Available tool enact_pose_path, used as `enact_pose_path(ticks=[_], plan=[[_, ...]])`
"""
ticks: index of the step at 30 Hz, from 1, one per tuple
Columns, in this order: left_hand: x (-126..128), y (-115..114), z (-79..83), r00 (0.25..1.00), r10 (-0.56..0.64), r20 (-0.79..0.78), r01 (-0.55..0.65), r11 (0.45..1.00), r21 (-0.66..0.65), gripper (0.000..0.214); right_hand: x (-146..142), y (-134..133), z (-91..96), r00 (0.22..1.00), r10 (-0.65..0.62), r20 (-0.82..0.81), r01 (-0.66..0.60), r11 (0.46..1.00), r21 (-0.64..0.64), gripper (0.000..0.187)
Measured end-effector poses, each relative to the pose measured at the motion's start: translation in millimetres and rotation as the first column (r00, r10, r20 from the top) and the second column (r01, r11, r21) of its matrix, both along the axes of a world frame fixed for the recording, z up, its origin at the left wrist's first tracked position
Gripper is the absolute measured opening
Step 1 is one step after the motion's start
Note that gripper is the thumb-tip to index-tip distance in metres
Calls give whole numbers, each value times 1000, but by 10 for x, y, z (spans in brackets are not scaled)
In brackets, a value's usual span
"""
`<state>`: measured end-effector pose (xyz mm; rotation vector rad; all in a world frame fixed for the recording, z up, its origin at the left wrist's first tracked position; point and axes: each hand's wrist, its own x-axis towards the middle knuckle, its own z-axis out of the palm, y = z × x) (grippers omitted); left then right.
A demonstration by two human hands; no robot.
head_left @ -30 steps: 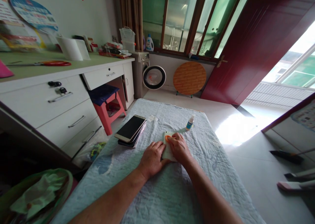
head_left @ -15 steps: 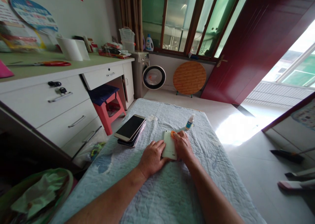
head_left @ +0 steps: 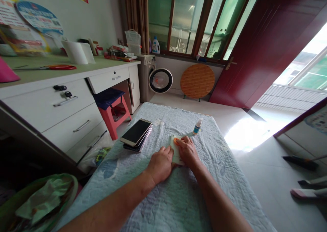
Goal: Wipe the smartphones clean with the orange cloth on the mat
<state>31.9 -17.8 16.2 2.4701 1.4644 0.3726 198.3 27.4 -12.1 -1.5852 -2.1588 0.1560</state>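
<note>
A pale phone [head_left: 175, 149] lies flat on the cloth-covered table [head_left: 178, 198] between my hands. My left hand [head_left: 161, 164] rests against its left edge, fingers curled and pressed to it, holding it still. My right hand [head_left: 187, 151] lies over the phone's right side, its fingers pinched on a small orange piece [head_left: 175, 141] that touches the phone's upper face. A small spray bottle with a blue label [head_left: 197, 127] stands just beyond my right hand.
A stack of dark-screened phones [head_left: 136, 134] lies on the cloth at the left. Left of the table stand a white drawer unit [head_left: 63, 113] and a red stool [head_left: 112, 111]. A green bag [head_left: 38, 204] sits at lower left. Tiled floor lies to the right.
My right hand with the orange piece slid from the phone's upper left out to its right edge, then back onto the phone's upper face. My left hand stayed at the left edge.
</note>
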Motion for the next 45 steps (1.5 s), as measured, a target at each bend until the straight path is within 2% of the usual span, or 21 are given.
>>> enact_pose_path(ticks=[6, 11, 17, 22, 28, 31, 35, 40, 45], plan=[[63, 27, 154, 993, -8, -116, 3, 999, -46, 25, -3, -32, 34, 999, -9, -30, 9, 1000, -11, 27], [30, 11, 67, 999, 14, -42, -14, 1000, -2, 27, 8, -4, -9, 996, -49, -79, 48, 999, -23, 30], [-63, 44, -34, 998, -31, 58, 29, 999, 31, 35, 40, 43, -81, 984, -143, -108, 142, 990, -11, 31], [-88, 74, -53, 995, -49, 88, 47, 999, 25, 39, 46, 48, -35, 984, -163, -64, 161, 986, -42, 32], [-99, 81, -58, 991, -62, 115, 63, 998, -9, 56, -81, 194, 99, 987, -100, 122, 110, 991, -76, 27], [-100, 79, -51, 991, -60, 122, 63, 998, -27, 52, -191, 270, 116, 984, -72, 162, 83, 995, -59, 28], [-93, 73, -56, 989, -52, 136, 55, 998, -14, 54, -279, 279, 117, 984, -42, 174, 47, 998, -27, 26], [-80, 60, -66, 987, -38, 159, 41, 999, -13, 55, -288, 249, 111, 987, 82, 138, -80, 997, -16, 21], [-81, 57, -91, 989, -32, 142, 32, 999, 1, 47, -172, 312, 74, 993, 18, 115, -17, 1000, -11, 26]])
